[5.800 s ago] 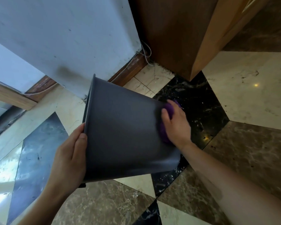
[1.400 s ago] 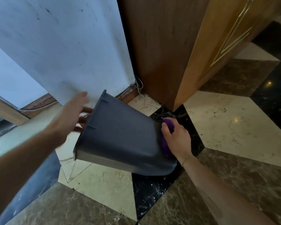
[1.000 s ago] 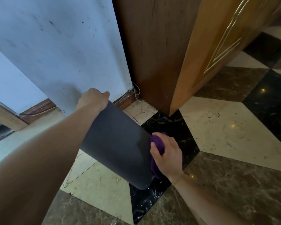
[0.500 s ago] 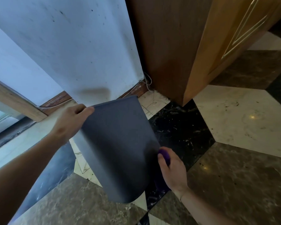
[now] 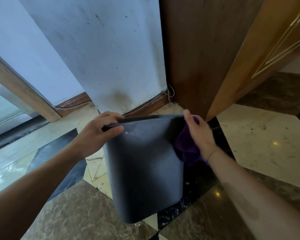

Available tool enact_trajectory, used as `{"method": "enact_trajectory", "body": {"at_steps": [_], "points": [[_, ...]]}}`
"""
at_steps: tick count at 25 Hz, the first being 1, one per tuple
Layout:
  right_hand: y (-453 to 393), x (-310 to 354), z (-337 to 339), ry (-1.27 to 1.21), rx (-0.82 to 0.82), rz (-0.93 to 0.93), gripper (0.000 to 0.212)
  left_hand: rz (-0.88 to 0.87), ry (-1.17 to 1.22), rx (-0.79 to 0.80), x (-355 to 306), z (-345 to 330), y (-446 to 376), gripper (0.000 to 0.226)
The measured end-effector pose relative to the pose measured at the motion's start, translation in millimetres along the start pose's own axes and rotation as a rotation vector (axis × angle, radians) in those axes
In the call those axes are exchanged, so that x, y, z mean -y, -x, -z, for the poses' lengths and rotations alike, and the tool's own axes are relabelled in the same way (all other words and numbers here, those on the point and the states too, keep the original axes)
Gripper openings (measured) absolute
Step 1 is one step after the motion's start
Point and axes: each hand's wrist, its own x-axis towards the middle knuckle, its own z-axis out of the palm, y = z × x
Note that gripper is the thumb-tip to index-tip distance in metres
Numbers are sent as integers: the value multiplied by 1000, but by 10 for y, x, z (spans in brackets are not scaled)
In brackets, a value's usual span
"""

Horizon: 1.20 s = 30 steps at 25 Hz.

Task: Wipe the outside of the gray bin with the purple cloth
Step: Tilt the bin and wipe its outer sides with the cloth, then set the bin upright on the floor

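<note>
The gray bin (image 5: 144,170) is held up off the patterned floor with its rim away from me and its broad side facing the camera. My left hand (image 5: 97,134) grips the bin's rim at the upper left, thumb on the outside. My right hand (image 5: 197,134) presses the purple cloth (image 5: 185,148) against the bin's right outer side, near the rim. Part of the cloth hangs below the hand; the rest is hidden behind the hand and the bin's edge.
A white wall (image 5: 102,54) with a wooden skirting board (image 5: 145,104) stands just behind the bin. A brown wooden cabinet (image 5: 215,49) rises at the right, with thin wires (image 5: 170,92) at its foot. A window frame (image 5: 21,90) is at the left.
The bin has turned more upright. My left hand now grips the rim at the top, and my right hand with the cloth has slid up the bin's right side toward the rim.
</note>
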Motion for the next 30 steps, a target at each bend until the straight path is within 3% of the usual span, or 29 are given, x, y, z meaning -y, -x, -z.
{"method": "enact_trajectory", "body": {"at_steps": [2,5,10,14,17,30], "points": [[-200,272,144,-70,88,-133,71,-83,19,88,17,73,65,18],[-287,421,262,-24,148,-244,51,-158,21,112,89,68,125,11],[-259,628,297,-41,36,-65,17,-290,-166,64,228,55,50,9],[-280,569,290,153,-4,72,20,-194,-426,1,374,-206,-55,10],[-297,459,331,238,-4,121,27,-236,-562,-51,409,-400,-98,15],[-366,209,367,269,-50,169,32,-242,-732,-109,449,-564,-90,23]]}}
